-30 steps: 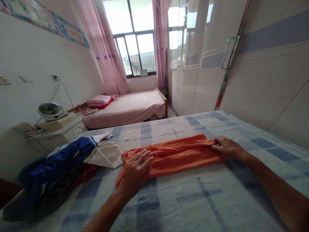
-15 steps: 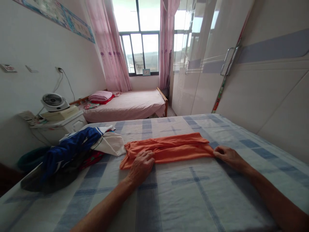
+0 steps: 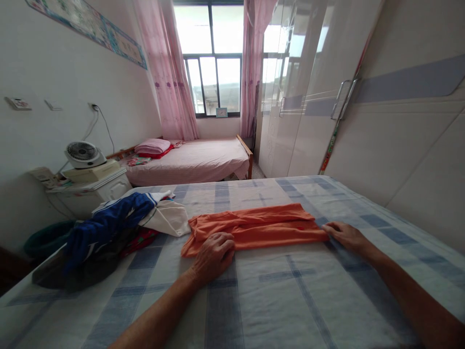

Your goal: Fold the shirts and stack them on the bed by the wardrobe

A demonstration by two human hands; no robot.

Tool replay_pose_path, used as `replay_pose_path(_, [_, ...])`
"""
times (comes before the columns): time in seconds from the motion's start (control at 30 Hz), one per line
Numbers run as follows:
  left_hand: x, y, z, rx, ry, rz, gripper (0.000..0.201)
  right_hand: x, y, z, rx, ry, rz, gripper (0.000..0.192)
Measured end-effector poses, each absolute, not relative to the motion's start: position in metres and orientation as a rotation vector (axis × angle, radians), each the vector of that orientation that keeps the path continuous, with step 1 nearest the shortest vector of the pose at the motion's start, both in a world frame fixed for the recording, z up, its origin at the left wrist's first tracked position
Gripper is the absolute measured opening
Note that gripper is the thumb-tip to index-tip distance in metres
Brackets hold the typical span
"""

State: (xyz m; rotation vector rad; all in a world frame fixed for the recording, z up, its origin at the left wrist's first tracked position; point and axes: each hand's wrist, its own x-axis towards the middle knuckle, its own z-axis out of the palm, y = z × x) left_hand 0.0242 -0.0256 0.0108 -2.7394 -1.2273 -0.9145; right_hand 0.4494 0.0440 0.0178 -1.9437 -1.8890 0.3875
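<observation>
An orange garment (image 3: 261, 225), folded into a long strip, lies crosswise on the blue-and-white bedsheet (image 3: 269, 300). Its exact kind is hidden by the folds. My left hand (image 3: 215, 254) is on its near edge, left of the middle, with the fingers curled down on the cloth. At the strip's right end, my right hand (image 3: 343, 236) pinches the near corner between thumb and fingers. A small red spot shows on the cloth near that end.
Left of the strip is a heap of clothes, with a blue garment (image 3: 112, 225) and a white one (image 3: 169, 218). Beyond stand a fan (image 3: 85, 154) on a white cabinet (image 3: 105, 189), a pink bed (image 3: 203, 155) and a tall wardrobe (image 3: 308, 111) at right.
My right hand has shifted slightly right with the garment's corner, drawing the near edge out straighter. My left hand's fingers have curled more. The view has tilted a little upward.
</observation>
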Motion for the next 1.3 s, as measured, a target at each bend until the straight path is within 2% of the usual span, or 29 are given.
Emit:
replay_pose_path(0.23, [0.026, -0.029, 0.01, -2.808, -1.18, -0.799, 0.031, 0.424, 0.058, 0.012, -1.915, -1.943, 0.167, 0.029])
replay_pose_path(0.5, [0.029, -0.03, 0.013, -2.903, -1.191, -0.703, 0.027, 0.415, 0.066, 0.021, -2.103, -1.878, 0.034, 0.028])
replay_pose_path(0.67, [0.026, -0.026, 0.018, -2.829, -1.196, -0.811, 0.025, 0.395, 0.064, 0.031, -1.835, -1.903, -0.421, 0.037])
replay_pose_path(0.8, [0.0, -0.012, 0.02, -2.287, -1.682, -0.926, 0.028, 0.374, 0.068, 0.022, -1.571, -2.099, -0.479, 0.042])
replay_pose_path(0.93, [-0.034, -0.006, 0.019, -1.873, -2.151, -0.626, 0.033, 0.372, 0.074, -0.001, -1.742, -2.144, -0.346, 0.037])
replay_pose_path(1.03, [-0.042, -0.008, 0.021, -1.834, -2.325, -0.49, 0.037, 0.381, 0.072, -0.008, -1.858, -2.074, -0.401, 0.034])
replay_pose_path(1.17, [-0.035, -0.011, 0.023, -1.889, -2.437, -0.473, 0.04, 0.386, 0.066, -0.007, -1.81, -2.03, -0.492, 0.029])
replay_pose_path(1.3, [-0.034, -0.01, 0.019, -1.957, -2.451, -0.667, 0.034, 0.381, 0.065, -0.007, -1.707, -2.025, -0.509, 0.029])
